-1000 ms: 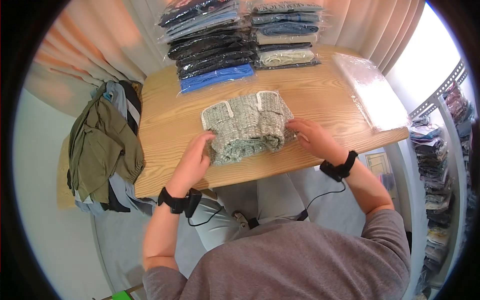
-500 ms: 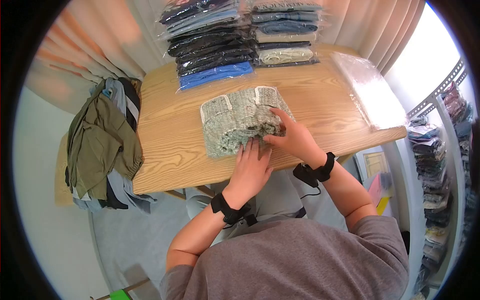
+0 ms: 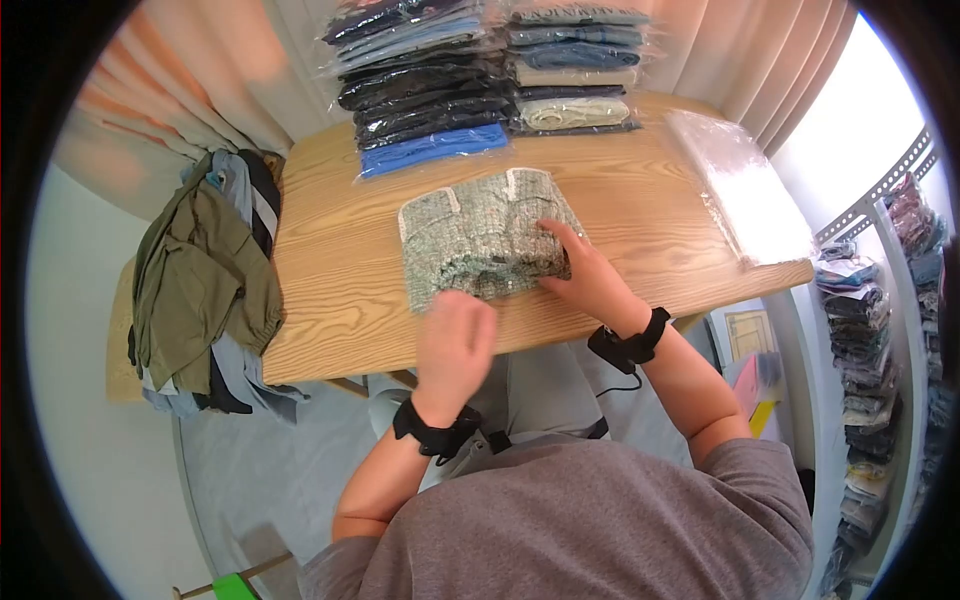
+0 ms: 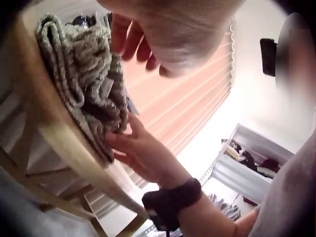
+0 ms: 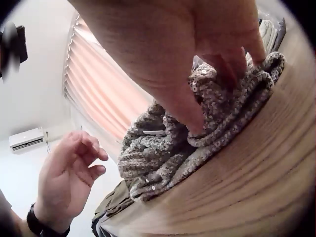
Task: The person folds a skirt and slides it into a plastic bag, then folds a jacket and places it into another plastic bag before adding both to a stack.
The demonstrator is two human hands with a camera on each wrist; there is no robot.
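A folded knit garment (image 3: 485,215), speckled grey-green with white trim, lies on the wooden table (image 3: 335,290) near its front edge. My right hand (image 3: 590,280) holds its right side, thumb at the front fold and fingers over the top; the right wrist view shows the thumb pressed into the knit (image 5: 217,106). Just in front of the garment is my left hand (image 3: 455,345), blurred in the head view. Seen from the right wrist, that left hand (image 5: 69,177) is lifted apart from the cloth, its fingers loosely bent around nothing.
Two stacks of bagged folded clothes (image 3: 430,100) stand at the back of the table. Clear plastic bags (image 3: 745,190) lie at the right. Loose clothes, an olive one (image 3: 205,280) on top, are heaped left of the table. Shelves (image 3: 870,400) with packed garments line the right side.
Both hands left the garment's sides; the right moved inward onto its front right part. The left reached the front middle fold, then drew back left and off it.
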